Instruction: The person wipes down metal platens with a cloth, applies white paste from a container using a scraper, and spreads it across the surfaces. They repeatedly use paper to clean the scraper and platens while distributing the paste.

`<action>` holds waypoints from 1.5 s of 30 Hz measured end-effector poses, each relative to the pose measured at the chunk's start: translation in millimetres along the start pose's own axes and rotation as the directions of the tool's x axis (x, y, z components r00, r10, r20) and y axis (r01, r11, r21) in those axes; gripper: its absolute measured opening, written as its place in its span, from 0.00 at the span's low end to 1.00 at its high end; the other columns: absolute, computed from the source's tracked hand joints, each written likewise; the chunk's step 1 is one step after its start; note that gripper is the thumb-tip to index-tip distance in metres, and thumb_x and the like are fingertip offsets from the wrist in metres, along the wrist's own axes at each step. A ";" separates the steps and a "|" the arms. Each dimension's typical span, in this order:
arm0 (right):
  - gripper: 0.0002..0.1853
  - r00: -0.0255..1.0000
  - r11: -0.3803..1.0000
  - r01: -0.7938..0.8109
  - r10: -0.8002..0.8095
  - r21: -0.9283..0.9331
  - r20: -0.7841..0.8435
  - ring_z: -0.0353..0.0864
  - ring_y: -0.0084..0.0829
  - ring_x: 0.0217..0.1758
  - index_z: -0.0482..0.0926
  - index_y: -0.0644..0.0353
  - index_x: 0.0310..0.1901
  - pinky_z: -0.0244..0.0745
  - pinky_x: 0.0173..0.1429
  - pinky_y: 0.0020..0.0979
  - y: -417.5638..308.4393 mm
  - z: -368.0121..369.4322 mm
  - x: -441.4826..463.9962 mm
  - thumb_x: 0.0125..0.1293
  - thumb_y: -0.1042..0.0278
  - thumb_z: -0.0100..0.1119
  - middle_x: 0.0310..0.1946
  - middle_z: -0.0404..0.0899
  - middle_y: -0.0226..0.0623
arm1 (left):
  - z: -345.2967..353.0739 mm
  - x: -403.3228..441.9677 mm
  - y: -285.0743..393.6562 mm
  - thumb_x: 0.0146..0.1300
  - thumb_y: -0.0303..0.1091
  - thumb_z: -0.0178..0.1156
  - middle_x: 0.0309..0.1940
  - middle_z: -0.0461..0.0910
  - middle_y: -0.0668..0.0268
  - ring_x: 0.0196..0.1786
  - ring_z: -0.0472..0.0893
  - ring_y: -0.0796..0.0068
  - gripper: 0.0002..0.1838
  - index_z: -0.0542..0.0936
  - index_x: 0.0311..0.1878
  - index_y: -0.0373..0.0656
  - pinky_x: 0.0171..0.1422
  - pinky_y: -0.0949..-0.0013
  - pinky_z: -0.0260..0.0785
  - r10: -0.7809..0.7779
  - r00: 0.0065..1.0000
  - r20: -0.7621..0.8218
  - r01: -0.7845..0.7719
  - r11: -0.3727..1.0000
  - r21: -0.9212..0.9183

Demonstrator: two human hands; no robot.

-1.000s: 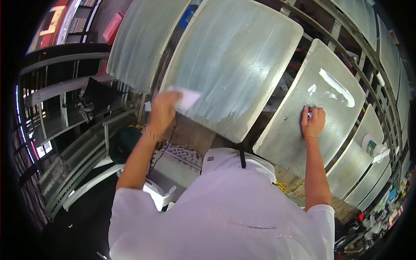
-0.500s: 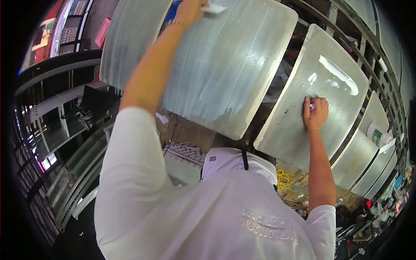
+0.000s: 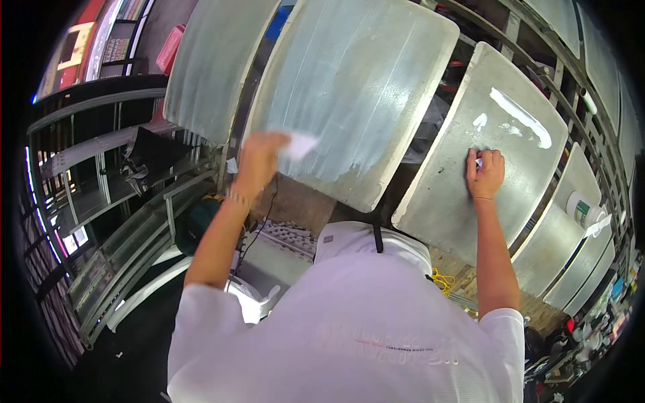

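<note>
My left hand [image 3: 262,161], somewhat blurred, is closed on a small white sheet [image 3: 302,145] at the near left edge of a large grey panel [image 3: 356,80]. Streaks of pale film and thin lines run along that panel. On the grey panel to the right [image 3: 497,121], my right hand [image 3: 486,174] rests with curled fingers around something small and white, too hidden to name. Beyond it, a thick white smear [image 3: 521,117] and smaller white patches lie on the same panel.
Another streaked panel [image 3: 208,67] is at the upper left. A white tub [image 3: 583,209] sits on panels at the right. Metal frames [image 3: 101,148] stand at the left. A yellow cord [image 3: 442,281] lies below the right panel.
My left hand went to the far edge of the large panel, then came back to its near left edge with the white sheet. My right hand has stayed in about the same place.
</note>
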State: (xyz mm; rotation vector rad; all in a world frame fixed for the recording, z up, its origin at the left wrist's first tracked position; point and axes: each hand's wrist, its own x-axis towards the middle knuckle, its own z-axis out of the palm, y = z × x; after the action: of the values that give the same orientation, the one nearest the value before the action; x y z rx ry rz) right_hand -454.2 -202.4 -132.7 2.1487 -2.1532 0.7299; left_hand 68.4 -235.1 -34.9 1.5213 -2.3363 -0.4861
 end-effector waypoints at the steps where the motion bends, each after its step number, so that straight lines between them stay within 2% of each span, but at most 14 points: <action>1: 0.12 1.000 1.000 -0.001 0.001 0.005 0.005 0.75 0.44 0.36 0.77 0.55 0.29 0.71 0.40 0.44 0.8 0.7 0.0 0.63 0.61 0.71 0.33 0.75 0.39 | 4.8 48.1 -1.7 0.45 0.12 0.57 0.44 0.88 0.56 0.51 0.85 0.50 0.21 0.87 0.43 0.41 0.60 0.52 0.73 0.080 0.995 -0.057 -0.079 0.997 0.025; 3: 0.12 1.000 1.000 -0.009 0.009 -0.001 0.007 0.76 0.44 0.37 0.77 0.55 0.29 0.71 0.40 0.44 2.2 0.2 -2.3 0.62 0.61 0.71 0.33 0.76 0.38 | 37.3 151.7 -20.6 0.50 0.16 0.59 0.43 0.88 0.55 0.51 0.85 0.49 0.18 0.87 0.44 0.43 0.59 0.52 0.75 0.216 0.956 -0.199 -0.207 0.976 0.065; 6: 0.13 1.000 1.000 -0.014 0.014 0.018 0.012 0.76 0.44 0.37 0.77 0.55 0.29 0.71 0.40 0.44 2.1 -2.1 0.9 0.62 0.61 0.71 0.33 0.75 0.38 | 65.8 295.2 -12.8 0.49 0.18 0.59 0.49 0.87 0.56 0.55 0.84 0.50 0.20 0.88 0.46 0.42 0.63 0.55 0.75 0.170 0.972 -0.160 -0.150 0.980 0.133; 8: 0.13 1.000 0.999 -0.001 0.002 0.036 -0.021 0.76 0.44 0.37 0.77 0.56 0.29 0.71 0.40 0.43 1.6 -0.9 0.6 0.62 0.61 0.72 0.32 0.75 0.38 | 94.8 352.3 -23.2 0.52 0.24 0.61 0.35 0.86 0.49 0.44 0.85 0.45 0.08 0.87 0.33 0.43 0.50 0.49 0.76 0.198 0.929 -0.314 -0.175 0.979 0.101; 11: 0.13 1.000 1.000 -0.009 0.009 -0.001 0.009 0.76 0.43 0.36 0.77 0.55 0.29 0.71 0.40 0.43 3.4 -0.4 -1.5 0.62 0.61 0.72 0.32 0.74 0.38 | 107.9 373.6 -19.8 0.51 0.23 0.61 0.36 0.86 0.49 0.45 0.84 0.44 0.08 0.86 0.34 0.42 0.51 0.49 0.76 0.081 0.974 -0.213 -0.058 0.992 0.111; 14: 0.13 1.000 1.000 -0.004 0.004 0.002 0.004 0.76 0.43 0.36 0.77 0.55 0.29 0.71 0.39 0.43 3.4 0.0 -1.2 0.62 0.60 0.72 0.32 0.74 0.38 | 134.2 334.1 -53.4 0.52 0.22 0.61 0.37 0.86 0.49 0.46 0.84 0.45 0.08 0.86 0.35 0.41 0.52 0.49 0.76 0.197 0.945 -0.261 -0.168 0.977 0.128; 16: 0.13 1.000 1.000 -0.002 0.002 0.002 0.006 0.76 0.43 0.36 0.77 0.55 0.29 0.71 0.39 0.42 3.5 1.1 -2.4 0.62 0.60 0.72 0.32 0.74 0.37 | 96.2 264.8 -15.3 0.50 0.19 0.59 0.49 0.87 0.58 0.55 0.84 0.51 0.20 0.88 0.47 0.44 0.62 0.55 0.76 0.054 0.998 -0.019 -0.050 0.985 0.164; 18: 0.13 1.000 1.000 0.005 -0.005 -0.001 -0.001 0.76 0.42 0.36 0.77 0.54 0.29 0.71 0.39 0.42 4.6 0.7 -1.7 0.62 0.60 0.71 0.32 0.74 0.37 | 77.1 181.0 5.4 0.50 0.18 0.60 0.49 0.88 0.58 0.55 0.85 0.52 0.21 0.88 0.47 0.44 0.63 0.57 0.76 0.068 0.996 0.056 -0.076 0.985 0.156; 21: 0.13 1.000 1.000 0.015 -0.015 0.003 -0.016 0.76 0.42 0.36 0.77 0.53 0.29 0.71 0.39 0.42 4.2 1.5 -1.8 0.63 0.59 0.71 0.32 0.74 0.37 | 78.4 42.1 13.3 0.46 0.20 0.64 0.46 0.88 0.56 0.53 0.85 0.53 0.18 0.87 0.44 0.44 0.61 0.53 0.75 0.126 0.987 -0.098 -0.123 0.992 0.032; 28: 0.12 0.999 1.000 0.023 -0.022 0.020 -0.039 0.76 0.42 0.36 0.77 0.53 0.29 0.72 0.39 0.43 2.5 1.4 -0.9 0.63 0.60 0.71 0.33 0.76 0.36 | 36.9 -128.5 73.7 0.44 0.17 0.59 0.47 0.87 0.57 0.55 0.83 0.54 0.22 0.86 0.45 0.43 0.63 0.52 0.71 -0.153 0.961 0.232 0.145 0.988 0.048; 35: 0.12 1.000 0.997 0.006 -0.004 0.077 -0.026 0.77 0.44 0.37 0.77 0.54 0.29 0.72 0.40 0.44 4.4 -1.2 0.0 0.61 0.61 0.72 0.34 0.77 0.39 | 57.3 109.9 65.4 0.51 0.16 0.53 0.48 0.87 0.54 0.54 0.85 0.49 0.22 0.87 0.47 0.43 0.63 0.53 0.75 0.136 0.973 -0.186 -0.127 0.990 0.063; 40: 0.12 0.999 0.997 -0.007 0.010 0.077 -0.040 0.76 0.43 0.36 0.77 0.53 0.28 0.73 0.39 0.42 2.7 -4.8 1.7 0.59 0.61 0.72 0.32 0.76 0.37 | 118.7 333.6 70.6 0.50 0.18 0.58 0.47 0.87 0.54 0.53 0.85 0.51 0.20 0.88 0.46 0.41 0.61 0.55 0.77 0.241 0.957 -0.165 -0.218 0.965 0.144; 42: 0.12 0.999 0.997 -0.001 0.005 0.075 -0.052 0.76 0.43 0.36 0.77 0.53 0.28 0.72 0.39 0.42 3.3 -4.1 2.5 0.59 0.61 0.72 0.32 0.76 0.37 | 142.7 367.5 73.6 0.51 0.22 0.62 0.37 0.86 0.49 0.47 0.84 0.45 0.08 0.85 0.36 0.42 0.54 0.49 0.76 0.230 0.937 -0.263 -0.224 0.973 0.054; 45: 0.12 0.999 0.997 0.004 0.000 0.072 -0.051 0.76 0.42 0.35 0.77 0.52 0.27 0.72 0.38 0.42 6.4 -2.9 3.9 0.59 0.61 0.72 0.31 0.75 0.36 | 162.7 365.5 70.5 0.50 0.22 0.63 0.37 0.86 0.49 0.46 0.84 0.45 0.08 0.85 0.35 0.42 0.53 0.49 0.76 0.164 0.966 -0.198 -0.145 0.984 0.107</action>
State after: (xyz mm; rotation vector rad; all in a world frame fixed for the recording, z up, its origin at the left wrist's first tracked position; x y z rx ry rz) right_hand -461.4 -205.4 -130.9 2.1408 -2.1314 0.8652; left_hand -201.2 -526.1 -122.7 1.3414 -2.3171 -0.1751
